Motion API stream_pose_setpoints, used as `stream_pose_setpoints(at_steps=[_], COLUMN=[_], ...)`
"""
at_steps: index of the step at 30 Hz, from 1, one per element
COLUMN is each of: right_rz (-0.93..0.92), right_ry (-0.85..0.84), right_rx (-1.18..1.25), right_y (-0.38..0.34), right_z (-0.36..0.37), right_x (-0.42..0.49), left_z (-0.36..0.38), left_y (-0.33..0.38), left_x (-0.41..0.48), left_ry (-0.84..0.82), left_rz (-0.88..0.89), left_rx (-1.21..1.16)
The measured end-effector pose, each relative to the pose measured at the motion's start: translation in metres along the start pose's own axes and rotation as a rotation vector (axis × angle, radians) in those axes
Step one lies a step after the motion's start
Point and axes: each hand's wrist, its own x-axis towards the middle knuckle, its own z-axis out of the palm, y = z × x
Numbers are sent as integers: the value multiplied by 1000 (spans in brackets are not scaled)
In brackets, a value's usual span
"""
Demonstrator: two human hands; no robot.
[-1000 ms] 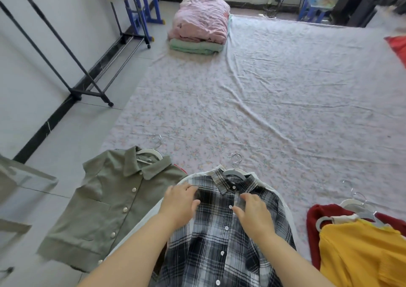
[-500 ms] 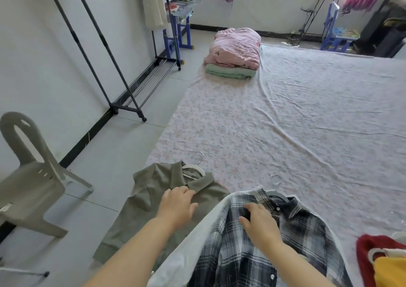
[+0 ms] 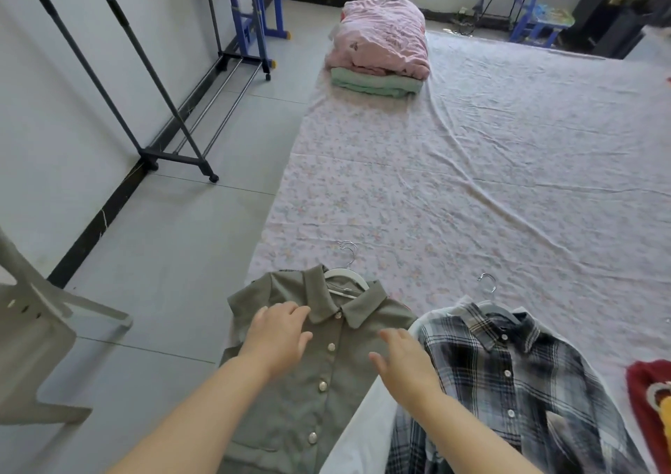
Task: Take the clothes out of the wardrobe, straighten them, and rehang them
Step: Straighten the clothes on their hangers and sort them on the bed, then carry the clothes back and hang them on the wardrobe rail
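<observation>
Grey floor tiles (image 3: 163,255) and a pale floral sheet (image 3: 472,183) stretch away beyond a person's fingertips. A dark garment rack (image 3: 145,92) stands far ahead and left of the fingers, and a plastic chair (image 3: 36,346) sits well left of them. Just right of the right fingers lies a plaid shirt (image 3: 508,382) on its hanger (image 3: 499,308). An olive-green button shirt (image 3: 326,382) lies flat under both hands, its white hanger (image 3: 345,281) just past the fingertips. Folded pink and green bedding (image 3: 385,34) sits far beyond. The left hand (image 3: 277,339) rests below the collar, fingers loosely extended, gripping nothing. The right hand (image 3: 406,361) is spread wide over the shirt's edge; contact cannot be told.
</observation>
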Motion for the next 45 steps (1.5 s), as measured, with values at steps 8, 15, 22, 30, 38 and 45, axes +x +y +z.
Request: stream_pose_setpoints(at_steps=[8, 15, 22, 30, 38, 45], right_rz=[20, 44, 51, -102, -404, -645], right_ry=[-4, 72, 143, 367, 610, 754], right_rx=[-58, -111, -251, -126, 18, 56], right_y=[9, 34, 47, 30, -31, -101], right_z=[30, 79, 108, 64, -12, -69], right_x=[124, 226, 258, 210, 108, 35], left_z=[47, 106, 137, 94, 8, -60], left_y=[-36, -50, -50, -42, -30, -34], left_x=[69, 131, 138, 120, 67, -23], left_ry=[41, 92, 133, 214, 317, 577], left_rz=[9, -7, -5, -34, -17, -92], left_rx=[-31, -63, -165, -238, -301, -350])
